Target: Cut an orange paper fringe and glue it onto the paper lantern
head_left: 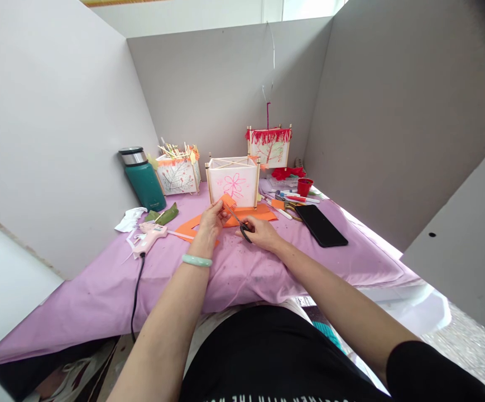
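Observation:
Pinched in my left hand (212, 219) is a small piece of orange paper (227, 201) with a fringed edge. My right hand (262, 233) grips black-handled scissors (245, 229), whose blades point up and left to the paper's edge. Beneath and behind my hands lie larger orange paper sheets (263, 213) on the purple cloth. Just beyond stands a white box-shaped lantern (234, 181) with a stick frame and a pink flower drawn on its front.
A pink glue gun (150, 240), green leaves (167, 214) and a teal bottle (145, 181) are on the left. Behind are a stick-filled lantern (178, 177) and a red-fringed hanging lantern (269, 148). To the right lie a black phone (321, 225), pens and a red cup (305, 187).

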